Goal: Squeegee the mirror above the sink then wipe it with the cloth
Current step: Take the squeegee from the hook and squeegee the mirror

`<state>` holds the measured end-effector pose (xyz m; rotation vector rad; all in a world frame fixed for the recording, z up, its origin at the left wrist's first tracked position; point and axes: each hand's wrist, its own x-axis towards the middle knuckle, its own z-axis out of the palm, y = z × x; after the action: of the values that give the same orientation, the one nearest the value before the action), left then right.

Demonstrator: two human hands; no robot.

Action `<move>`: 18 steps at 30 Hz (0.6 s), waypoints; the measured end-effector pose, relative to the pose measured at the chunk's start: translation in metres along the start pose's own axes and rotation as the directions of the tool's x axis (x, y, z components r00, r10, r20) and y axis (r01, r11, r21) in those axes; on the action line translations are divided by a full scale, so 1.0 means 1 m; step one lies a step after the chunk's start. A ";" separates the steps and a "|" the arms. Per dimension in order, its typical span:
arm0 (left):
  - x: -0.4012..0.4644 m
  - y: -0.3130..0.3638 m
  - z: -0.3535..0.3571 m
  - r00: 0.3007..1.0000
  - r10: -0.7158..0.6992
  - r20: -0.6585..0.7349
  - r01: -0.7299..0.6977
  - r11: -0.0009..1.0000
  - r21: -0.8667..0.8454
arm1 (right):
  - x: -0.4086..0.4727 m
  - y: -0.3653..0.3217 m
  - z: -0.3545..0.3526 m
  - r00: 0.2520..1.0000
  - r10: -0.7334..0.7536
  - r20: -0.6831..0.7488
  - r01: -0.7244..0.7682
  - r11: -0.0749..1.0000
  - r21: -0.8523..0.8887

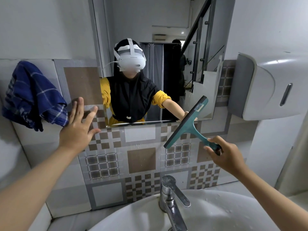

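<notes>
The mirror (150,22) hangs on the wall above the sink (225,210) and reflects a person in a headset. My right hand (225,154) grips the handle of a teal squeegee (187,122); its blade lies tilted across the mirror's lower right corner and the tiles below. Fingers spread, my left hand (80,124) rests flat on the tiled wall just left of the mirror's lower edge. A blue checked cloth (31,95) hangs on the wall at the left, close to my left fingertips, apart from them.
A chrome tap (173,199) stands at the back of the sink, below the squeegee. A white wall dispenser (270,85) juts out right of the mirror. Patterned brown and grey tiles (141,159) cover the wall between mirror and sink.
</notes>
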<state>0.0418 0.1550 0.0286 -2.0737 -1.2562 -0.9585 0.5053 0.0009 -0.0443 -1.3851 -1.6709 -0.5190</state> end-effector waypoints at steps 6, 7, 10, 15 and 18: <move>0.000 0.000 0.000 1.000 -0.016 0.015 0.016 1.000 0.000 | -0.010 0.007 -0.012 0.996 0.092 0.010 -0.092 0.995 -0.034; 0.000 0.000 0.000 1.000 -0.018 0.018 0.018 1.000 -0.001 | -0.014 0.012 -0.015 0.992 0.125 0.014 -0.125 0.992 -0.037; -0.001 0.002 0.000 0.999 -0.029 0.028 0.029 1.000 -0.008 | -0.025 0.021 -0.023 0.982 0.187 0.030 -0.185 0.981 -0.059; 0.000 0.005 -0.003 0.996 -0.067 0.057 0.067 0.998 -0.009 | -0.031 0.019 -0.035 0.948 0.302 0.097 -0.295 0.952 -0.080; -0.001 0.009 -0.007 0.992 -0.091 0.086 0.092 0.996 -0.014 | -0.033 0.012 -0.044 0.925 0.340 0.169 -0.327 0.940 -0.097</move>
<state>0.0478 0.1455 0.0318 -2.1059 -1.4019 -0.9328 0.5325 -0.0484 -0.0511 -1.7701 -1.5235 -0.2582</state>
